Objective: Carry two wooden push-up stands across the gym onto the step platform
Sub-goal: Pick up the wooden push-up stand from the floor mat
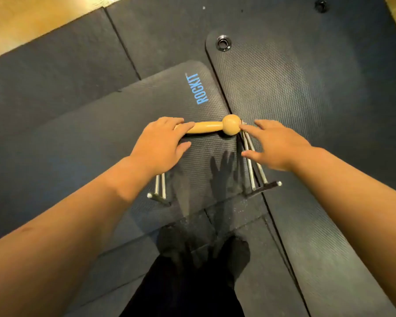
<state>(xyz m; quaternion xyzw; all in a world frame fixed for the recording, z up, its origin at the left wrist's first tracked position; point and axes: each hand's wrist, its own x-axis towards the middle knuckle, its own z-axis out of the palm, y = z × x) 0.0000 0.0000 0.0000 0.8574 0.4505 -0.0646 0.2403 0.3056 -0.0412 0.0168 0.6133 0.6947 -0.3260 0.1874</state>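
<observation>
A push-up stand [209, 127] with a tan wooden bar, a round knob at its right end and thin metal legs stands on black mats in front of me. My left hand [162, 145] lies over the bar's left end, fingers spread on top, not wrapped around it. My right hand [274, 145] hovers open just right of the knob, one fingertip touching it, above the right metal legs [253, 165]. The left legs [159, 187] show below my left wrist. Only one stand is visible, and no step platform is in view.
Several black exercise mats overlap on the floor, one printed ROCKIT [201, 89], another with a metal eyelet [223, 43]. Light wooden floor [28, 24] shows at the upper left. My dark-clothed legs and feet [204, 255] stand just below the stand.
</observation>
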